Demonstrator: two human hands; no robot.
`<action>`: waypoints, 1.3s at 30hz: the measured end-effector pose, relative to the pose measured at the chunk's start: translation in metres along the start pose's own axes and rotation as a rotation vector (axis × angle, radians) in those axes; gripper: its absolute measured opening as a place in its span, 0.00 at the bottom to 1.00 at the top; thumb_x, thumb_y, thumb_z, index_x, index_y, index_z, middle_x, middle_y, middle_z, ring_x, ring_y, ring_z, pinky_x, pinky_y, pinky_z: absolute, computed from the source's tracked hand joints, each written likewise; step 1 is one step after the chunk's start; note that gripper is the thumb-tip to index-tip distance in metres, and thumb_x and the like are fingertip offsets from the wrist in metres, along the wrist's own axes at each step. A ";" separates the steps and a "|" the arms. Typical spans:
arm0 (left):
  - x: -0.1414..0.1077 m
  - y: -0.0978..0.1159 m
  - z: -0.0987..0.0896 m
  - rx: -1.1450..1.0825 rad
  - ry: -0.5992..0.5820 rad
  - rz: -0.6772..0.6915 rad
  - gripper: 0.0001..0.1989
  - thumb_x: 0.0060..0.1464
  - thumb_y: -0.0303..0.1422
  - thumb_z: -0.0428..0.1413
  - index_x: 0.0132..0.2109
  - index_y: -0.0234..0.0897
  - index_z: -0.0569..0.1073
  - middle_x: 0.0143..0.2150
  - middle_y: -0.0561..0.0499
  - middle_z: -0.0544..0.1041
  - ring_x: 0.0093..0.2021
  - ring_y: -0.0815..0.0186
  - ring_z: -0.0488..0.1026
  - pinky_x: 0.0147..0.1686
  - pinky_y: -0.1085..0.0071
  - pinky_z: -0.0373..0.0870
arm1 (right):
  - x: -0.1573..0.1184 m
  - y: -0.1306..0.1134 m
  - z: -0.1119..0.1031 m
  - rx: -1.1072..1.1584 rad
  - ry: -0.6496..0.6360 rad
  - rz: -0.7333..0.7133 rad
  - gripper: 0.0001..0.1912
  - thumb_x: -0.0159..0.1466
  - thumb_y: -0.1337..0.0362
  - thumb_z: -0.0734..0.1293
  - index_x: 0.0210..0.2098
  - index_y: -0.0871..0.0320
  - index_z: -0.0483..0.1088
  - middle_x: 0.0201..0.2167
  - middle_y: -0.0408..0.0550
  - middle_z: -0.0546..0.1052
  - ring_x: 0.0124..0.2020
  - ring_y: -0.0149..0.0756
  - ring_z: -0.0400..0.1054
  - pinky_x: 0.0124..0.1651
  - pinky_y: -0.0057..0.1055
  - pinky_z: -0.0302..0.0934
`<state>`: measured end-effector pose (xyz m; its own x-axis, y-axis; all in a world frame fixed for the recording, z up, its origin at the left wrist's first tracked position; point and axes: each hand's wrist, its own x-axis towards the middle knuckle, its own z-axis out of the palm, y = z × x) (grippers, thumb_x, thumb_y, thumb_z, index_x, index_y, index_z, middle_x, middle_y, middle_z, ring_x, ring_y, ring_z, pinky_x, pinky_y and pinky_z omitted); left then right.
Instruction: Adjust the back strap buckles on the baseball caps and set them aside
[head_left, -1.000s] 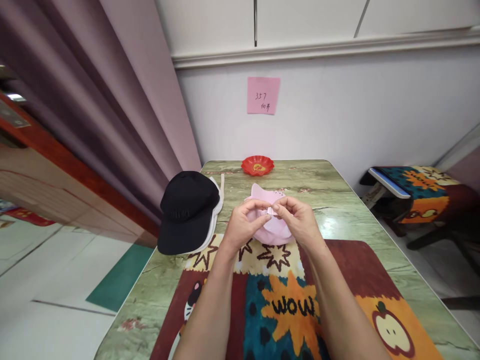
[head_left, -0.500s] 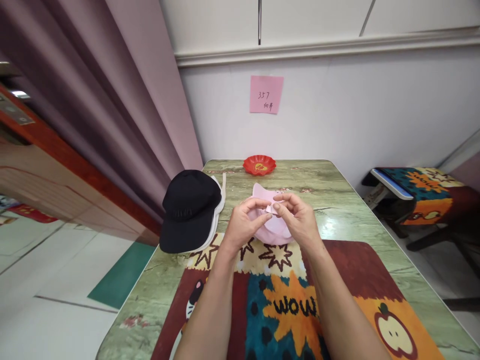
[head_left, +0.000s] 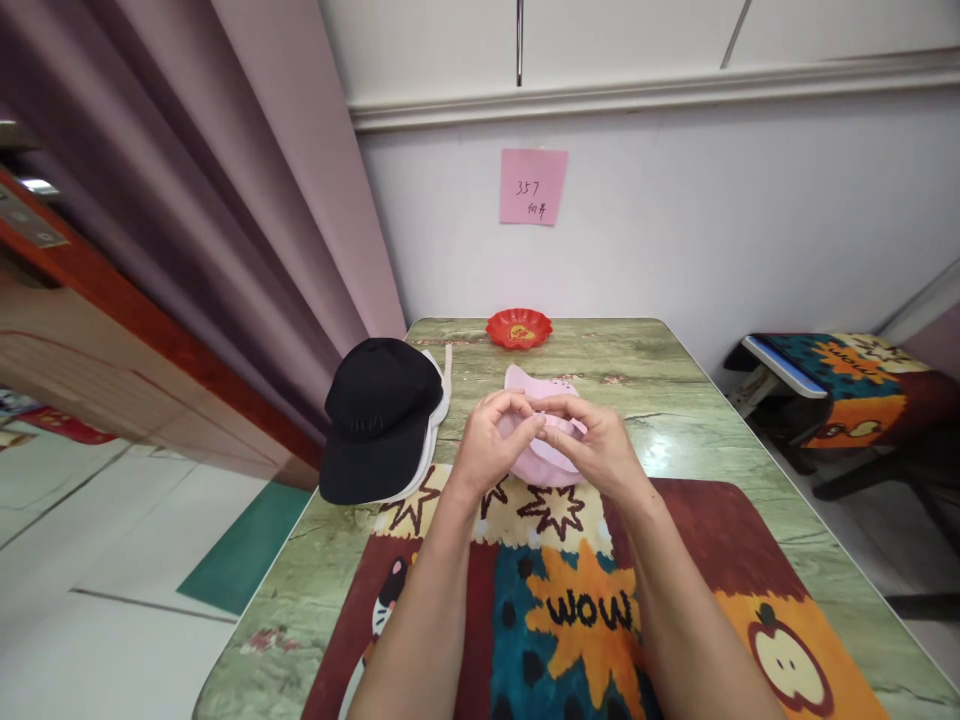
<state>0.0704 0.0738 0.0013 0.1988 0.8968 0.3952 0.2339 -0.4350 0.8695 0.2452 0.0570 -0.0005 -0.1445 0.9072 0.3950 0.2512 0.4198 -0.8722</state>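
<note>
My left hand [head_left: 491, 440] and my right hand [head_left: 604, 440] meet at their fingertips above a pink, cat-eared dish [head_left: 551, 468]. Thumbs and forefingers of both are pinched together around a small pale flat piece, like a scrap of paper, now almost wholly covered by the fingers. The dish sits at the far edge of a colourful mat [head_left: 555, 520], and my hands hide much of its inside.
A black cap [head_left: 382, 410] rests on something white at the table's left side. Farther back stands a red scalloped dish [head_left: 519, 329]. A pink note [head_left: 533, 187] is stuck to the wall. On the right is a stool-like seat [head_left: 855, 385] with a patterned cover.
My fingertips have drawn closer together, and the right fingers have straightened. The small pale piece, visible between them before, is now mostly hidden. Dishes and cap have stayed put.
</note>
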 end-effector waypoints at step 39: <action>0.000 -0.005 -0.007 0.101 -0.028 -0.083 0.06 0.54 0.30 0.57 0.29 0.38 0.70 0.42 0.48 0.81 0.42 0.61 0.76 0.40 0.69 0.69 | -0.001 0.006 -0.002 -0.149 -0.116 0.075 0.09 0.63 0.62 0.69 0.45 0.52 0.73 0.44 0.47 0.81 0.45 0.41 0.75 0.49 0.38 0.66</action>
<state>0.0626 0.0768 -0.0004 0.2007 0.9281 0.3136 0.3449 -0.3665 0.8641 0.2486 0.0583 -0.0055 -0.2272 0.9304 0.2876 0.4031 0.3587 -0.8419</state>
